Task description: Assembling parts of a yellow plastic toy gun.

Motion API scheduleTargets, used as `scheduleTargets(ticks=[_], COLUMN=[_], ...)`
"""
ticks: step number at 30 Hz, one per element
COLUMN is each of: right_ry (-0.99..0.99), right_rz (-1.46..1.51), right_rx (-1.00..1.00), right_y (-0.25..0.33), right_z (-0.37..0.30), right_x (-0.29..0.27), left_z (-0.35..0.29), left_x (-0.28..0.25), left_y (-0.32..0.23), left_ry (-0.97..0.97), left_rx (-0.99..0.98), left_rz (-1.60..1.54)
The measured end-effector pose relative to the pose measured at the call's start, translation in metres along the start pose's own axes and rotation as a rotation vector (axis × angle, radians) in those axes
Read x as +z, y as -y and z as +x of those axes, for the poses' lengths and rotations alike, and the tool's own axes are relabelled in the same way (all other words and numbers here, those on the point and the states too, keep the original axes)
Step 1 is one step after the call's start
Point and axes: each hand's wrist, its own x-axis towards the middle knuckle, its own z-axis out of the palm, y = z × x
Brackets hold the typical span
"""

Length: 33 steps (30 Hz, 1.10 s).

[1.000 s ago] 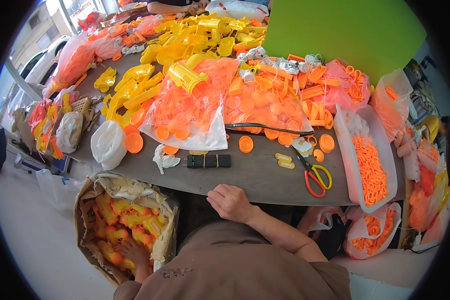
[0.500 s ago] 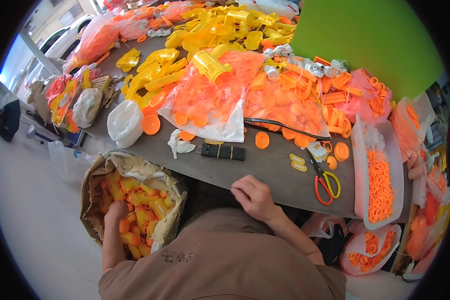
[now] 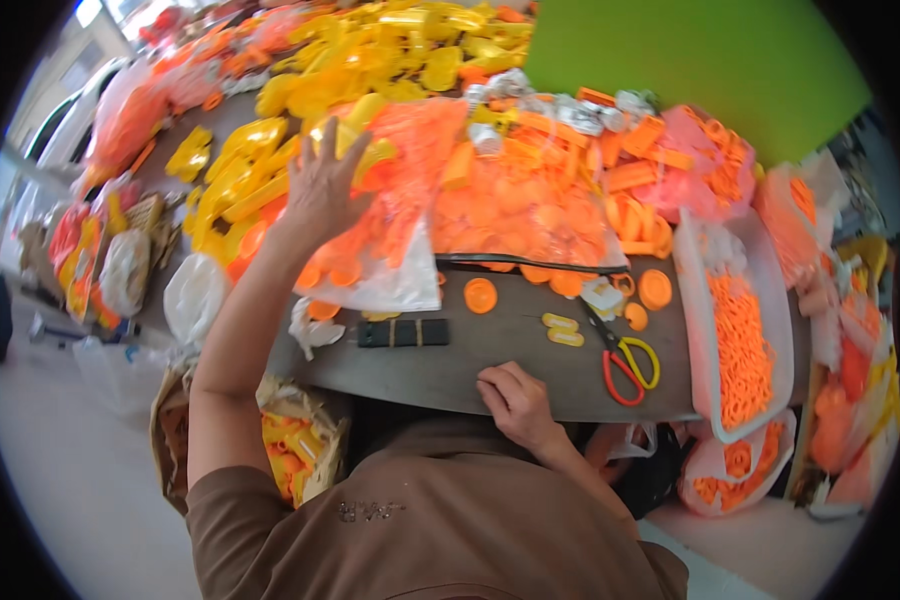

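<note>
My left hand reaches over the table with its fingers spread, above a clear bag of orange parts. Partly hidden behind its fingers is a yellow plastic cylinder lying on that bag; whether they touch it I cannot tell. My right hand rests at the table's near edge, fingers curled in and nothing visible in them. Below my left forearm, a sack holds yellow and orange plastic parts. A black strip-shaped bundle with bands lies on the table between the two hands.
Red-and-yellow-handled scissors lie right of my right hand, beside a white tub of orange rings. Yellow parts pile up at the back. A green panel stands at the far right. A white bag sits at the left.
My left hand has come up out of the sack and moved forward over the table, its fingers now spread. My right hand stays at the table edge. The view has shifted slightly.
</note>
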Motion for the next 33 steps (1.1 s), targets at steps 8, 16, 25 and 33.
scheduleTargets(ticks=[8,16,25,33], right_ry=[-0.052,-0.173,-0.2,0.247], right_rz=[0.031,0.823,0.97,-0.107], right_rx=[-0.013,0.426,0.507,0.285], right_y=[-0.001,0.009,0.022,-0.022], right_z=[0.001,0.022,0.032,0.064], right_x=[0.0,-0.025,-0.022,-0.084], left_z=[0.032,-0.059,-0.168,-0.128], left_x=[0.059,-0.023,0.004,-0.044], left_y=[0.079,-0.043,-0.167,-0.106], left_ry=[-0.309,-0.426,0.479,0.828], left_rx=[-0.281,-0.536,0.119,0.539], left_rz=[-0.297,-1.756,-1.449,-1.557])
